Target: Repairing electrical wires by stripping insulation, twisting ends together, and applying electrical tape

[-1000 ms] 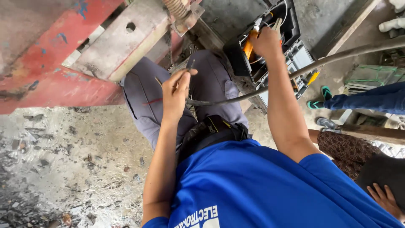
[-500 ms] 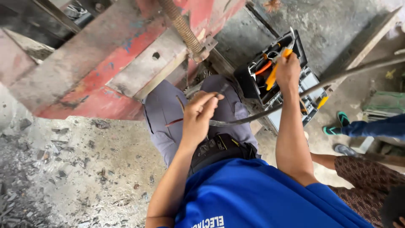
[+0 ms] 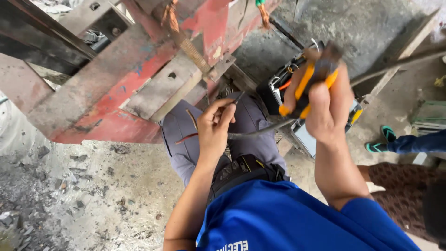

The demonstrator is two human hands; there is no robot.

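Right hand (image 3: 327, 109) grips orange-handled pliers (image 3: 310, 81), blurred; left hand (image 3: 214, 128) pinches cable (image 3: 260, 131).

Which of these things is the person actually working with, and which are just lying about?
In use:
- left hand pinching the end of a dark cable
- right hand gripping an orange-handled hand tool

Lying about:
- open toolbox on the floor under the right hand
- red metal frame
- rubble on the concrete
- another person's sandalled foot at the right
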